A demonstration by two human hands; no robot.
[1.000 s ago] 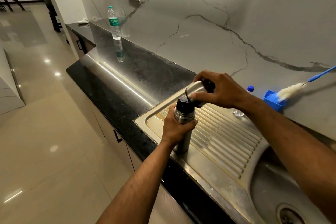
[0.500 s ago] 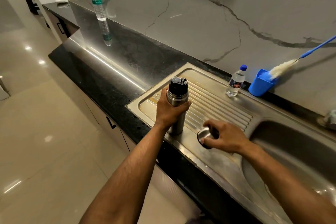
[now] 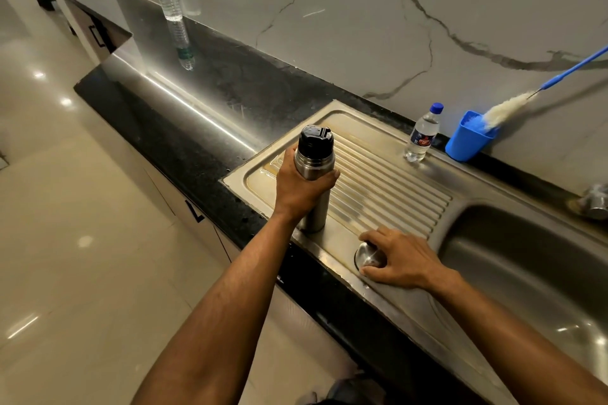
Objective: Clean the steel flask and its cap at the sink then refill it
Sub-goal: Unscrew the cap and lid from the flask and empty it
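sink drainboard (image 3: 388,181) on counter (image 3: 184,128) | steel flask (image 3: 314,174) upright, long axis vertical, gripped mid-body by left hand (image 3: 301,189), black stopper on | cap (image 3: 368,256) flat, right of flask, under right hand (image 3: 401,260), fingers (image 3: 373,235) curled round it

Brushed steel cylindrical flask (image 3: 313,204), satin sheen, with glossy black plastic stopper (image 3: 315,138). Small polished steel cap (image 3: 368,256), mirror-like. Ribbed stainless steel drainboard (image 3: 388,187), dull and stained; steel sink basin (image 3: 513,260) smooth, matt grey. Black speckled stone surface (image 3: 230,99), glossy and reflective. Clear plastic bottles (image 3: 422,135), blue matt plastic cup (image 3: 467,141), white veined marble wall (image 3: 345,26), glossy floor tiles (image 3: 65,207).
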